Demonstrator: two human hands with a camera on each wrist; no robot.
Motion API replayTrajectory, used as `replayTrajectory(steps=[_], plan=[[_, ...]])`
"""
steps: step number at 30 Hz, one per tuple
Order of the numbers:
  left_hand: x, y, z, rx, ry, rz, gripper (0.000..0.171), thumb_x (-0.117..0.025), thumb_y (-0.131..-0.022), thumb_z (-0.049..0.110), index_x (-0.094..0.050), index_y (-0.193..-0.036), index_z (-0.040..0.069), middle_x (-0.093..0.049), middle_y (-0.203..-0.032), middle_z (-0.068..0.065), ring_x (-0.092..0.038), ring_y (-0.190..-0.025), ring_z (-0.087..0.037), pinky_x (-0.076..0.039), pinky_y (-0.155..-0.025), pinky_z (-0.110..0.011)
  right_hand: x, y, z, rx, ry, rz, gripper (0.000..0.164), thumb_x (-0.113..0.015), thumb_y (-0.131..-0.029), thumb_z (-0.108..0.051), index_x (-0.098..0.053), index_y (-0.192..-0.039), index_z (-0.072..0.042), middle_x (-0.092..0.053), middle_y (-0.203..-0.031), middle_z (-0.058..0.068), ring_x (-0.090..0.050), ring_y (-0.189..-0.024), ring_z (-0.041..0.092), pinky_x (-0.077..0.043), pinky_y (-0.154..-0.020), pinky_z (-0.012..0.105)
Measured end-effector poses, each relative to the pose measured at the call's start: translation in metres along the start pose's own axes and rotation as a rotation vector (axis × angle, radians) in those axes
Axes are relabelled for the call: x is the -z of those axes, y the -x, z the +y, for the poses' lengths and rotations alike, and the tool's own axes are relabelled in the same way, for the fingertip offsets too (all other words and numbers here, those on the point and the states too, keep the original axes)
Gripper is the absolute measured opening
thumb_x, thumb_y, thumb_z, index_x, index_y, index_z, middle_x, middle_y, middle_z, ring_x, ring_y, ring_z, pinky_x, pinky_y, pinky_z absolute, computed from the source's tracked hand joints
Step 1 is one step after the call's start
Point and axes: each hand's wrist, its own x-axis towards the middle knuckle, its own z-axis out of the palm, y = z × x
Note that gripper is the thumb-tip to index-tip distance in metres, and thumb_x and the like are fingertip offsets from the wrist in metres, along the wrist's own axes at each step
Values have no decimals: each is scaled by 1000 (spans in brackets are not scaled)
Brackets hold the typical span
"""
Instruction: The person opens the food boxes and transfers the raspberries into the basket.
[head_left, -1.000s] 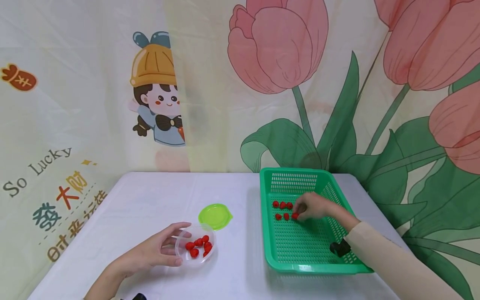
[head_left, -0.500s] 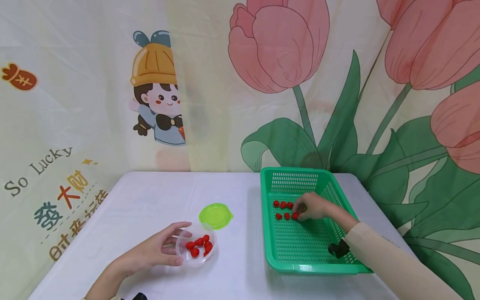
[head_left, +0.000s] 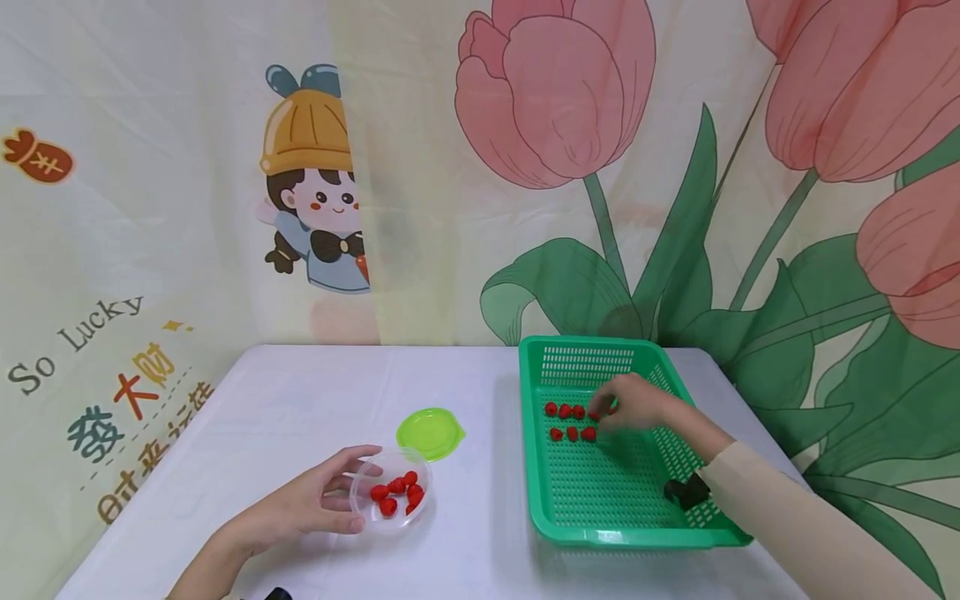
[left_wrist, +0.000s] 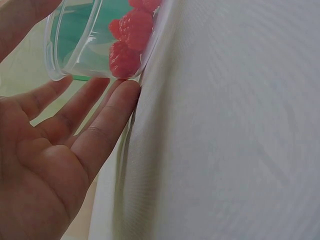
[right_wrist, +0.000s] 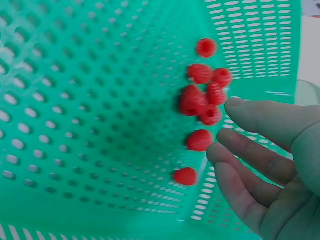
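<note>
My left hand (head_left: 318,496) holds a clear round plastic tub (head_left: 408,527), thumb at the near side and fingers at the far side. Several red raspberries (left_wrist: 136,29) lie at the bottom of the tub. In the head view my right hand (head_left: 630,402) is inside the green basket (head_left: 542,500), over the right end of two rows of raspberries (head_left: 572,434). The right wrist view shows its thumb and fingers apart, with fingertips close to the raspberries (right_wrist: 199,140) and nothing between them. One raspberry of the far row is partly hidden by the fingers.
A light green lid (head_left: 431,433) lies on the white tablecloth (head_left: 457,542) between the tub and the basket. Behind the table hangs a printed curtain (head_left: 420,208). Dark wrist gear (head_left: 686,492) hangs under the right sleeve, above the basket floor.
My right hand has come off the right-hand raspberry of the near row and shifted up and slightly right. That raspberry is now uncovered. The left hand and tub stay put.
</note>
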Motion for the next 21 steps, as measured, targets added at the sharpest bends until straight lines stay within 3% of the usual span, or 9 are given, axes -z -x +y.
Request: replayTrajectory(steps=[6,10,16,21], plan=[[1,2,1,-11,2,-4,88,-81,-94,13,-30,-165,14,-47,-156,-23,-54,-138,-41,-57,-98,-26,16,0,-22,68,-44,38,22,-78,-94,-7,-77,-115,-1,-76,-115,19,-75,-92,25,-61,-76,31],[1,2,2,-8,0,-2,88,-81,-94,14,-30,-165,14,-47,-156,-23,-54,-138,-41,-57,-98,-25,23,-6,-46,92,-74,49,23,-78,-94,-8,-78,-117,-5,-77,-117,12,-76,-82,13,-60,-72,28],[1,1,2,3,-1,1,88,-81,-94,14,-30,-165,15,-47,-156,-22,-55,-137,-40,-57,-98,-25,27,-22,-92,173,-62,25,26,-78,-95,-9,-77,-121,-6,-77,-120,8,-74,-87,7,-60,-83,28],[1,1,1,-13,6,-5,88,-80,-94,13,-30,-165,14,-46,-156,-23,-55,-137,-41,-57,-99,-26,22,-42,-128,211,-64,-20,29,-79,-95,-11,-76,-124,-11,-76,-120,1,-74,-91,9,-59,-85,27]])
